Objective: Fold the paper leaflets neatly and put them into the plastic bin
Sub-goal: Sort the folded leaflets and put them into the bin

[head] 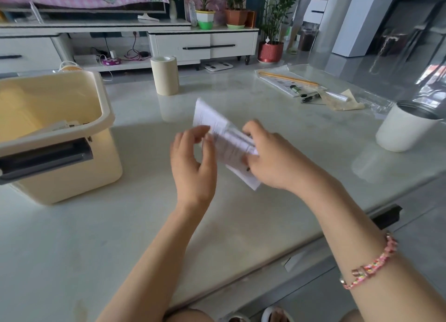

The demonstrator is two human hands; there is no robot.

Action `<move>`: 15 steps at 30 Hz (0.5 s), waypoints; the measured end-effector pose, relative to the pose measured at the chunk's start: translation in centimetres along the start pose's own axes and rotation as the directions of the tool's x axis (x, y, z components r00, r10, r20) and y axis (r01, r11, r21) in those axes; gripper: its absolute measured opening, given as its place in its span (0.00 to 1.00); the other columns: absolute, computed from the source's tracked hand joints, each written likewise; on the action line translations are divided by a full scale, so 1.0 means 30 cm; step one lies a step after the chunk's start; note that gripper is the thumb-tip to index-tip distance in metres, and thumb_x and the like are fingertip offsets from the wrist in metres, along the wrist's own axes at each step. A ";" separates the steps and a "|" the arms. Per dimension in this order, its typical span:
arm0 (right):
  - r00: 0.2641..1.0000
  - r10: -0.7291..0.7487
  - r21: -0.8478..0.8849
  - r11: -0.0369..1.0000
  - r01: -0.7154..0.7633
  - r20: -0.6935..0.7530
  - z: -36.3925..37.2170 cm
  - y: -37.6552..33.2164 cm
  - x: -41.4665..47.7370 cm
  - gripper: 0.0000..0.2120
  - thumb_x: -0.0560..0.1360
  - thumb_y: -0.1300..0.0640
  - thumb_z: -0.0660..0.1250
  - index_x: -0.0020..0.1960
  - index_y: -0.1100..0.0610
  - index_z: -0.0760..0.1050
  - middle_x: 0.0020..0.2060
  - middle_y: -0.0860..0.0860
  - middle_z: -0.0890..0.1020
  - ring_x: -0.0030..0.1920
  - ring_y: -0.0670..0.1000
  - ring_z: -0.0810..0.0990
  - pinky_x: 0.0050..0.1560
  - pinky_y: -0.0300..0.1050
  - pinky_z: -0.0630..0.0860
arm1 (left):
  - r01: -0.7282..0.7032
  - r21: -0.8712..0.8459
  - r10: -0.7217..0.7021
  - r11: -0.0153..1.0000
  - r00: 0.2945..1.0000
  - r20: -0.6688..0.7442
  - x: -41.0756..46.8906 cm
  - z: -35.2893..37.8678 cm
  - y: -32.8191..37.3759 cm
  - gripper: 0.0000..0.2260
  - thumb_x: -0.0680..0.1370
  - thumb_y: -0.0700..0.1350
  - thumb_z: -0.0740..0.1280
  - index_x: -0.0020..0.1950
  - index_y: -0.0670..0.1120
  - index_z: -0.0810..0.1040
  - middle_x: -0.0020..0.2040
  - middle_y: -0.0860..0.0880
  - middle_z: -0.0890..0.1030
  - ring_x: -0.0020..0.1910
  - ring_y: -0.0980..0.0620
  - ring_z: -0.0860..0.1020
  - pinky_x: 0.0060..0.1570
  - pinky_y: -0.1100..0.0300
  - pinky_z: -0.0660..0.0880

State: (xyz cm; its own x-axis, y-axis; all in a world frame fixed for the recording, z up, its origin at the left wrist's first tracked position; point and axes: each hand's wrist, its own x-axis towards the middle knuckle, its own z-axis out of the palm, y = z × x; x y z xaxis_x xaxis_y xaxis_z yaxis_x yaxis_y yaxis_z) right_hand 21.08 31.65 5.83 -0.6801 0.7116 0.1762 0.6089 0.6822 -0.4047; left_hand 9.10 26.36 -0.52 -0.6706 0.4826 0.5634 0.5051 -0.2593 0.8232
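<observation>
Right hand (pixel 270 157) curled round the near right end of a printed leaflet (pixel 212 121), thumb tucked out of sight. Left hand (pixel 193 162) narrow, thumb and forefinger pinching the leaflet's left edge (blur permitting). Leaflet apparently held clear of the table (pixel 241 225), partly folded, tilted with its far corner highest, near the middle of the scene.

For a neat fold: bring edge to edge first and check for matched corners before pressing anything. Then lower onto the table and run a fingertip along the crease from the middle outward. No hurry here; thin paper, easily skewed. After that, probably a short carry left to the cream plastic bin (pixel 106 109), open-topped, well apart from both hands.

Hard to make out: print on the leaflet smeared by motion, number of folds already made unreadable. Inside the bin, only a pale sliver of paper-like things past the near rim, count impossible to tell; left side of the bin cut off by the frame. Far right, a sheaf of papers with pens (pixel 289 85), perhaps more leaflets, too small to say.
</observation>
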 end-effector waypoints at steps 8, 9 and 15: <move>0.991 0.028 0.152 0.988 -0.009 -0.128 0.090 0.033 -0.011 0.11 0.66 0.56 0.70 0.34 0.55 0.68 0.26 0.51 0.70 0.31 0.54 0.68 0.31 0.45 0.61 | 0.423 -0.139 -0.398 0.895 0.900 0.175 -0.020 0.045 0.012 0.07 0.82 0.49 0.55 0.44 0.51 0.65 0.44 0.55 0.70 0.44 0.59 0.71 0.42 0.76 0.67; 0.986 0.068 0.259 0.966 -0.027 -0.150 0.111 0.041 -0.013 0.12 0.65 0.56 0.72 0.32 0.57 0.69 0.25 0.51 0.70 0.30 0.52 0.66 0.30 0.44 0.61 | 0.457 -0.155 -0.427 0.876 0.883 0.197 -0.022 0.051 0.015 0.07 0.82 0.50 0.55 0.45 0.51 0.65 0.44 0.55 0.69 0.43 0.61 0.70 0.40 0.78 0.66; 0.966 0.258 0.692 0.702 -0.166 -0.030 0.223 0.088 -0.022 0.12 0.64 0.56 0.73 0.47 0.55 0.81 0.37 0.46 0.84 0.37 0.44 0.80 0.44 0.45 0.78 | 0.518 -0.148 -0.478 0.842 0.845 0.240 -0.026 0.064 0.002 0.08 0.81 0.51 0.56 0.44 0.51 0.67 0.42 0.53 0.70 0.41 0.57 0.71 0.38 0.72 0.68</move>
State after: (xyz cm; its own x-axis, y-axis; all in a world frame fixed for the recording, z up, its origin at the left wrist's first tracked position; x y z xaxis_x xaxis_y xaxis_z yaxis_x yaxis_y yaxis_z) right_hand 20.41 31.84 -1.37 -0.4878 0.8680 0.0928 0.2577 0.2448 -0.9347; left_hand 10.69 27.57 -1.03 -0.6777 0.7323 0.0664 -0.0025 -0.0925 0.9957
